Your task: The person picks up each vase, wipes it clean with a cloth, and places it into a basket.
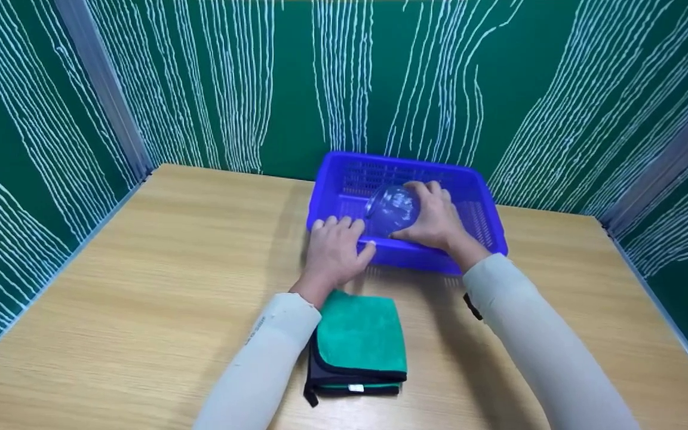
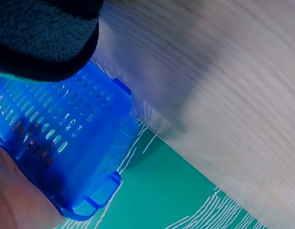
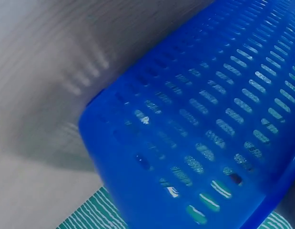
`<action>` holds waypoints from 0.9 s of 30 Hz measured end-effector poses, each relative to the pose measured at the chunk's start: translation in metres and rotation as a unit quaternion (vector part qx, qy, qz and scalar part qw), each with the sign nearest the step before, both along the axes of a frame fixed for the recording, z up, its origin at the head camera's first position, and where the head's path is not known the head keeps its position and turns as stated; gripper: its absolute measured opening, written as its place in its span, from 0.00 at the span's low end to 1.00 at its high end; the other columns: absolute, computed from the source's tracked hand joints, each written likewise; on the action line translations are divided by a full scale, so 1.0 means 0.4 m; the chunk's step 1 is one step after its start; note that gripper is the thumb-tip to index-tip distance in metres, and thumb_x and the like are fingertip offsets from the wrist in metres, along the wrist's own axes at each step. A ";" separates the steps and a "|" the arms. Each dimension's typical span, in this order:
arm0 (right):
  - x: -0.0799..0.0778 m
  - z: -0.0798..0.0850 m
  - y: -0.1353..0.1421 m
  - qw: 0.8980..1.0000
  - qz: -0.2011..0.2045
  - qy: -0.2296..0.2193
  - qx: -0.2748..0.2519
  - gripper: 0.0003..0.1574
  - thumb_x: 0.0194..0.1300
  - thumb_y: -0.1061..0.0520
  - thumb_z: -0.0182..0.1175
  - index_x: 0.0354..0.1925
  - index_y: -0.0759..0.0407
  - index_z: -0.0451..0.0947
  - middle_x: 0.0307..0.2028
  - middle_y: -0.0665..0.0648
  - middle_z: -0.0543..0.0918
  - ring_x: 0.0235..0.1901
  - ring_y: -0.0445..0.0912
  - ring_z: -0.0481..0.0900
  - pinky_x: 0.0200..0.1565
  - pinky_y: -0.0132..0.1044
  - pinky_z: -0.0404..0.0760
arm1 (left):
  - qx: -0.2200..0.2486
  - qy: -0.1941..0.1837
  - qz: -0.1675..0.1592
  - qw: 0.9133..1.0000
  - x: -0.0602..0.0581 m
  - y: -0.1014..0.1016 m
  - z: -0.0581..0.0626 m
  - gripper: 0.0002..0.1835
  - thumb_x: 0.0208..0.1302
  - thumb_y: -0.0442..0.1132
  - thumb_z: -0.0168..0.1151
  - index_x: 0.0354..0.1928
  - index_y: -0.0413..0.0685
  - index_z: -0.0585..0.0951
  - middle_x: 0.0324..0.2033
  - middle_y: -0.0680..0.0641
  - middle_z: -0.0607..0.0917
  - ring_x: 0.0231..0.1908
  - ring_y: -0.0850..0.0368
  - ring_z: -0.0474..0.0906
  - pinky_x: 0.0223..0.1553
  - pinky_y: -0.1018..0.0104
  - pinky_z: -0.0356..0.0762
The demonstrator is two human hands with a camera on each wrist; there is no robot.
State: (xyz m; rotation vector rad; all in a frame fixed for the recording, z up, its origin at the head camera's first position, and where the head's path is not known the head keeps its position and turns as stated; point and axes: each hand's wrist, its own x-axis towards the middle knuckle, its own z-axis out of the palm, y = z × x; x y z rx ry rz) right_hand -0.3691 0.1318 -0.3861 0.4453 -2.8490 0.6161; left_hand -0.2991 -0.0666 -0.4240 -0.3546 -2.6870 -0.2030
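Note:
A blue plastic basket (image 1: 407,257) with slotted walls stands near the back of the table. My left hand (image 1: 335,251) grips its front rim, fingers bent over the edge; part of that hand (image 2: 18,200) shows at the lower left of the left wrist view. Inside the basket, my right hand (image 1: 436,218) holds a clear, rounded jar (image 1: 393,209) from its right side, the jar's mouth turned to the left. In the right wrist view the slotted basket wall (image 3: 185,124) hides both the hand and the jar.
A folded green cloth (image 1: 365,334) with black edging and a small white tag lies in front of the basket, close to the left forearm. Behind the wooden table (image 1: 171,269) rises a green wall (image 1: 293,89) with white wavy lines; similar panels flank both sides.

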 end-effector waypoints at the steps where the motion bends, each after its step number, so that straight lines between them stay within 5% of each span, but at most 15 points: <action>1: -0.003 0.000 -0.004 1.000 0.005 -0.004 0.007 0.64 0.22 0.28 0.68 0.59 0.43 0.57 0.51 0.55 0.63 0.51 0.53 0.60 0.51 0.57 0.65 | 0.001 0.002 -0.001 1.000 0.000 0.000 0.000 0.22 0.57 0.63 0.35 0.38 0.59 0.71 0.32 0.54 0.74 0.33 0.56 0.65 0.37 0.60 0.60; 17: -0.022 -0.028 0.004 0.998 0.001 -0.036 0.047 0.61 0.28 0.30 0.68 0.60 0.48 0.58 0.56 0.57 0.65 0.57 0.58 0.58 0.56 0.60 0.56 | -0.009 0.024 -0.038 0.999 -0.007 0.022 -0.005 0.24 0.56 0.62 0.36 0.42 0.57 0.73 0.34 0.52 0.77 0.34 0.54 0.68 0.36 0.58 0.62; 27: -0.014 -0.012 0.011 0.992 -0.010 -0.098 0.077 0.58 0.36 0.29 0.63 0.63 0.42 0.52 0.62 0.58 0.58 0.62 0.61 0.50 0.56 0.64 0.49 | -0.023 0.001 -0.035 0.999 -0.007 0.022 0.006 0.26 0.57 0.63 0.33 0.46 0.58 0.71 0.39 0.52 0.77 0.37 0.54 0.68 0.39 0.57 0.62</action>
